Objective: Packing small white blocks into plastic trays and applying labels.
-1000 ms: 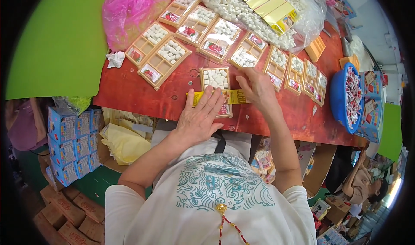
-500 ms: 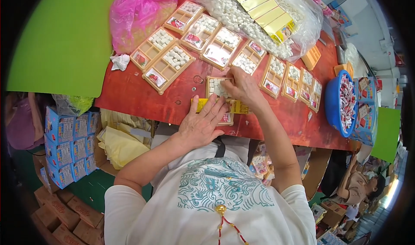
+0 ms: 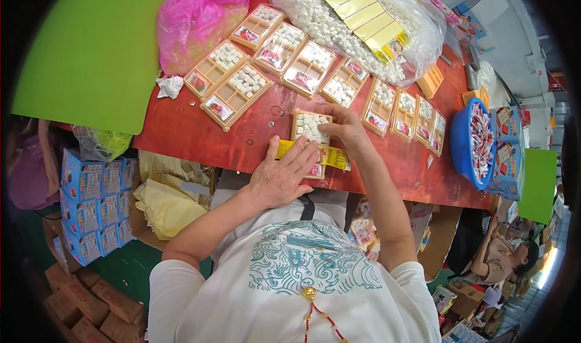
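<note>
A small light-orange compartment tray point(image 3: 295, 127) with white cubes point(image 3: 310, 125) in its far part lies near the table's front edge. Across its middle runs a yellow printed strip point(image 3: 334, 158), sticking out on both sides. My left hand point(image 3: 281, 170) is open and flat, its fingers together over the strip and the tray's near part, hiding much of both. My right hand point(image 3: 349, 131) curls around the tray's far right corner. Its thumb lies by the cubes and its forefinger along the far rim; its other fingers are hidden.
Several filled trays point(image 3: 237, 91) form an arc across the red table point(image 3: 242, 149). Behind them lie a clear bag point(image 3: 423, 49) of white cubes, yellow strips point(image 3: 357, 7) and a pink bag point(image 3: 187, 28). A blue basin point(image 3: 463, 140) of small packets stands right. A co-worker point(image 3: 505, 255) is at far right.
My right hand has shifted from above the cubes to the tray's far right corner, its fingers spreading along the rim. The strip's right end now slants downward. My left hand has hardly moved.
</note>
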The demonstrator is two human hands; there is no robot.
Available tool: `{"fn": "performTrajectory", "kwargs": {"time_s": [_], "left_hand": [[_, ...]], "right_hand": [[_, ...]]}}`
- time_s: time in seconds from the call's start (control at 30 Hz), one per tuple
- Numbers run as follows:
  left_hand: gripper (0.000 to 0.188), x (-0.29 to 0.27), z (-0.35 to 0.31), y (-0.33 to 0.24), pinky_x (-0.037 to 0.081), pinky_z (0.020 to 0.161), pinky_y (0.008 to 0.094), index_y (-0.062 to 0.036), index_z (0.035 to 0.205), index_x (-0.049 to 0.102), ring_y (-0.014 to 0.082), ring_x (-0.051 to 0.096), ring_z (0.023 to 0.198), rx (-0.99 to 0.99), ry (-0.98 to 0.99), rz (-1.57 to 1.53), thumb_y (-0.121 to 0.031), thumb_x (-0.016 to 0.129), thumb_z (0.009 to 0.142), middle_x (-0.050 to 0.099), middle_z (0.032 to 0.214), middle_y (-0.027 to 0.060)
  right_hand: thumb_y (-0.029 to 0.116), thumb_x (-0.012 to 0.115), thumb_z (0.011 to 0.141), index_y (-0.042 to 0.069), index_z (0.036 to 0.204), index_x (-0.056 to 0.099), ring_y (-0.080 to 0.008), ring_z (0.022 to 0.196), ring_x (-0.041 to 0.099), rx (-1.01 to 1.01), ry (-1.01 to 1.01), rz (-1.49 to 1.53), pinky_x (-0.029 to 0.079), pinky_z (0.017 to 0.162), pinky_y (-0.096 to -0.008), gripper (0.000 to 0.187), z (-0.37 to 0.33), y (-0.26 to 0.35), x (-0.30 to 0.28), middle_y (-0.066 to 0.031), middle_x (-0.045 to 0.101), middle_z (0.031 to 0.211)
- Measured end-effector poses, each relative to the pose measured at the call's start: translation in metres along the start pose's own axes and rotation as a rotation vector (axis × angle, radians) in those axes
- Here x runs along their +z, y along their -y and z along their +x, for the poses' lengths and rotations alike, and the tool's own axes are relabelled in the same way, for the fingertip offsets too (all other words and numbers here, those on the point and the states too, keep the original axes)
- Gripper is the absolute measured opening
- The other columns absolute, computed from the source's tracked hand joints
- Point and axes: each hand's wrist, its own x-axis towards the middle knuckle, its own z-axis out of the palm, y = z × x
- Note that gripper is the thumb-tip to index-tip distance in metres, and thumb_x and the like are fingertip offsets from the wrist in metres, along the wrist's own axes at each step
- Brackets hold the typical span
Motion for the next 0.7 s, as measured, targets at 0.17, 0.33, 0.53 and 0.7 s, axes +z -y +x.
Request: {"fn": "performTrajectory", "kwargs": {"time_s": [0.17, 0.33, 0.53, 0.7], "left_hand": [[0.072, -0.002, 0.002, -0.005, 0.008, 0.114, 0.0609, -0.004, 0.141, 0.044, 0.0293, 0.023, 0.146, -0.073, -0.091, -0.015, -0.039, 0.067, 0.082, 0.034, 0.152, 0.0127], [0.066, -0.006, 0.01, -0.013, 0.017, 0.114, 0.0558, 0.0017, 0.141, 0.04, 0.0331, 0.027, 0.143, -0.249, -0.192, -0.069, -0.021, 0.064, 0.085, 0.034, 0.151, 0.0186], [0.054, -0.009, 0.023, -0.013, 0.036, 0.106, 0.0443, 0.0027, 0.14, 0.042, 0.0343, 0.048, 0.127, -0.405, -0.302, -0.337, -0.007, 0.057, 0.089, 0.049, 0.137, 0.0227], [0.049, -0.014, 0.03, -0.008, 0.048, 0.091, 0.0373, 0.0023, 0.138, 0.046, 0.0303, 0.062, 0.106, -0.519, -0.318, -0.758, -0.003, 0.055, 0.089, 0.061, 0.12, 0.0193]], "right_hand": [[-0.004, 0.066, 0.08, -0.002, 0.116, 0.058, -0.015, 0.087, 0.066, -0.075, -0.107, 0.158, 0.054, 0.077, -0.0273, 0.037, -0.014, -0.016, -0.003, -0.0097, 0.066, 0.102], [-0.006, 0.066, 0.08, -0.001, 0.114, 0.059, -0.013, 0.086, 0.065, -0.183, -0.193, 0.259, 0.053, 0.077, -0.0268, 0.035, -0.027, -0.022, 0.003, -0.0081, 0.067, 0.102], [-0.006, 0.066, 0.081, -0.001, 0.116, 0.059, -0.0129, 0.088, 0.065, -0.366, -0.276, 0.385, 0.054, 0.078, -0.0267, 0.036, -0.036, -0.031, 0.018, -0.0082, 0.067, 0.104], [-0.007, 0.065, 0.081, -0.001, 0.115, 0.059, -0.0154, 0.091, 0.066, -0.369, -0.277, 0.41, 0.055, 0.082, -0.0293, 0.036, -0.038, -0.034, 0.022, -0.0085, 0.067, 0.105]]}}
